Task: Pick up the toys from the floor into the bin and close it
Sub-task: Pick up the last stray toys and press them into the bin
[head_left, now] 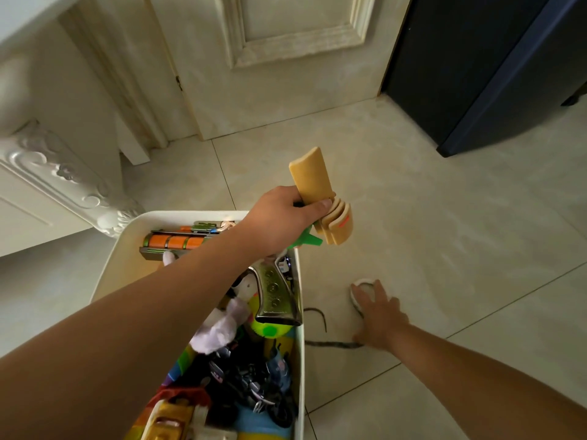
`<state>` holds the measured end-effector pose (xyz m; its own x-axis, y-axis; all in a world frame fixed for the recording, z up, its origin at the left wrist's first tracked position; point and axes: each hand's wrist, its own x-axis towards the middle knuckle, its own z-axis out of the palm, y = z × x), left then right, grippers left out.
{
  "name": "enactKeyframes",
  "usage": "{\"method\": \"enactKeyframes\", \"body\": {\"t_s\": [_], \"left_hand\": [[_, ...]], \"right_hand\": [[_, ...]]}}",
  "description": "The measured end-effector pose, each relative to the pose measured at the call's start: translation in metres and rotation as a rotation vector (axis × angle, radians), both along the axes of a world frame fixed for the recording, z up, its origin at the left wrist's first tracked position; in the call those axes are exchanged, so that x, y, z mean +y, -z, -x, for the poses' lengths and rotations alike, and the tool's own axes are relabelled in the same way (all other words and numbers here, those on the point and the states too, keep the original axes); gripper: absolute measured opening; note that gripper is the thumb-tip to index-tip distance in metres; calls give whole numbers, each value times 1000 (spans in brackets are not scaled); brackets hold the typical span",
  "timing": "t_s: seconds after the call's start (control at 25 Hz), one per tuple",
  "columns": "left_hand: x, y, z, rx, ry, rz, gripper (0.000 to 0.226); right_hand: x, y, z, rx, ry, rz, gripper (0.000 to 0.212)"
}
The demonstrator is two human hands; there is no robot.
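Note:
A white open bin [133, 230] stands on the tiled floor, full of toys: an orange and silver toy blaster [173, 242], a silver toy pistol [274, 293], a white plush [219, 328], a dark toy motorbike [251, 385]. My left hand [282, 217] reaches across the bin, shut on a bundle of yellow curved wooden pieces [313, 179] with a green piece [309, 241] beneath, held above the bin's far right corner. My right hand [378, 315] rests on the floor right of the bin, fingers spread over a white ring-shaped toy [360, 285] and a dark toy snake [330, 344].
A cream door [286, 58] and its frame stand ahead. White carved furniture [57, 173] sits to the left beside the bin. A dark blue cabinet [495, 68] fills the upper right. No lid is visible.

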<state>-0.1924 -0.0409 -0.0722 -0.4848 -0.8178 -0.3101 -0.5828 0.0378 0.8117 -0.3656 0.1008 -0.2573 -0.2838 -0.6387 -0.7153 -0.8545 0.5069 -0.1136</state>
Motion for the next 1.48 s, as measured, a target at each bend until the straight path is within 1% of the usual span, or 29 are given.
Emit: {"method": "enactKeyframes", "body": {"t_s": [0.04, 0.12, 0.24, 0.36, 0.44, 0.52, 0.6, 0.68, 0.76, 0.84, 0.88, 0.92, 0.96, 1.04, 1.12, 1.2, 1.32, 1.4, 1.48], "left_hand": [[0, 0, -1, 5, -11, -8, 37], [0, -1, -2, 9, -28, -18, 36], [0, -1, -7, 12, -45, -17, 36], [-1, 0, -11, 5, -47, -19, 37], [-2, 0, -13, 13, -58, -19, 37], [-3, 0, -12, 26, -64, -20, 36], [-3, 0, -13, 26, -63, -20, 36], [-3, 2, -14, 23, -61, -25, 36], [-4, 3, -16, 25, -72, -32, 36], [-6, 4, -18, 41, -100, -50, 35], [-6, 4, -19, 44, -103, -52, 35], [-6, 3, -19, 38, -96, -44, 35], [-6, 3, -19, 33, -89, -34, 35], [-6, 3, -20, 32, -96, -29, 34], [-6, 2, -21, 34, -105, -25, 34], [-7, -1, -23, 23, -98, -12, 34], [-8, -10, -30, 37, -86, -8, 33], [-6, -21, -38, 27, -85, 9, 34], [-3, -33, -48, -14, -68, 41, 37]], "right_hand": [[2, 4, -3, 36, 7, 86, 85], [4, 9, -5, 54, 41, 204, 70], [4, 9, -2, 54, 54, 230, 54], [8, 13, -2, 109, -36, 213, 49], [8, 12, -3, 137, -39, 212, 43], [4, 10, -6, 143, -24, 221, 42], [1, 6, -12, 144, -40, 272, 39], [1, 6, -21, 139, -107, 383, 33], [5, 10, -34, 85, -204, 452, 32], [13, 17, -47, 41, -317, 381, 46], [16, 20, -53, 57, -370, 312, 57], [18, 21, -57, 94, -409, 257, 63], [18, 20, -61, 133, -434, 230, 62], [15, 16, -66, 183, -475, 235, 48], [11, 14, -67, 195, -500, 244, 39], [9, 14, -63, 174, -479, 233, 34], [0, 2, -48, 48, -278, 197, 28], [-10, -19, -37, -7, -186, 199, 31], [-23, -53, -31, -28, -131, 240, 29]]}}
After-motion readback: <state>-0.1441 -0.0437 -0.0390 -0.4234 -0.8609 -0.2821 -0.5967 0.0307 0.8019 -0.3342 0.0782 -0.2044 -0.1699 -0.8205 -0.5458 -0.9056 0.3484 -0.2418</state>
